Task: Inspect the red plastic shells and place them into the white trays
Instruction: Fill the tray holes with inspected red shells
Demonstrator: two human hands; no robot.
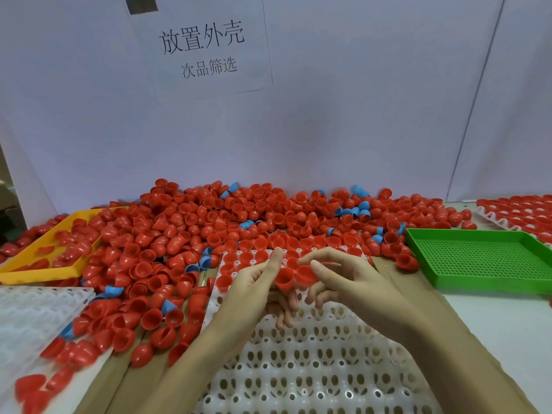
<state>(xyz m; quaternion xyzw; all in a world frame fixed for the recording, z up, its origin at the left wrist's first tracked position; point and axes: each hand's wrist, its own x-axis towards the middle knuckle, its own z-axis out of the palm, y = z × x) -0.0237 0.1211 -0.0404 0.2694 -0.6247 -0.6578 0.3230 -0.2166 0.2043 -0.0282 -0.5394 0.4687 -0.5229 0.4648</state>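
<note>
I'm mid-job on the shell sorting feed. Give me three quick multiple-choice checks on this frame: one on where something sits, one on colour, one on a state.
1. Where is the green tray relative to the hands?
A. To their left
B. To their right
C. Under them

2. What colour are the stray shells mixed into the red pile?
A. Blue
B. Yellow
C. White

3. What state is the white tray under the hands in?
A. Every pocket filled
B. Red shells only in its far rows
C. Flipped upside down

Answers:
1. B, since the green tray lies at the right side of the table, beyond the right hand.
2. A, since blue shells dot the pile.
3. B, since its near pockets show bare while the left hand and right hand each hold a red shell above it.
</note>
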